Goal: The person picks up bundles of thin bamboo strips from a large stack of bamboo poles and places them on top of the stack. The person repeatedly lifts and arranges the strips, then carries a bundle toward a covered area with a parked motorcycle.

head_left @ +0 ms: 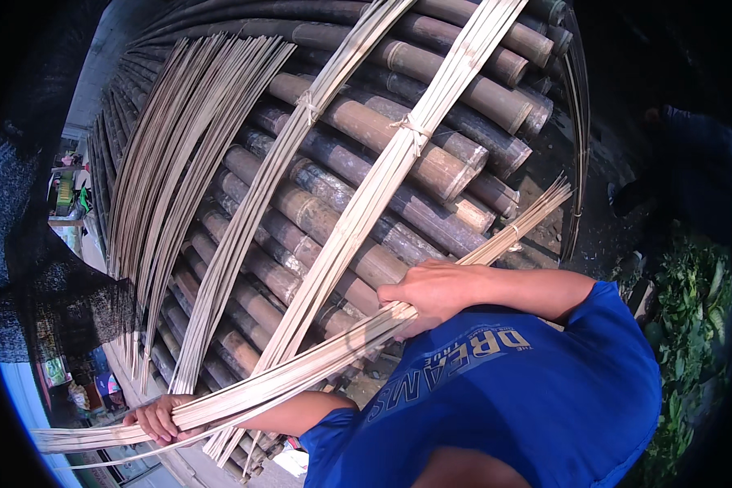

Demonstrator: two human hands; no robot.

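Note:
A long bundle of thin, pale bamboo strips (301,370) runs slantwise across in front of me. My left hand (159,419) is closed around it near the lower left, fingers wrapped over the strips. Farther along, my right hand (427,294) grips the same bundle close to my chest. Past that hand the strips narrow to a tied end at the right, and one loose strip hangs apart below the left part. Beyond it, two tied bundles, one pale (386,183) and one greyer (272,179), lean on a stack of bamboo poles (366,260).
More loose strips (195,122) lean against the poles at the far left. Dark netting (57,309) hangs at the left edge. Green leafy plants (691,317) grow at the right. Another thin bundle (578,146) stands by the pole ends, and a dim figure (683,154) is in shadow.

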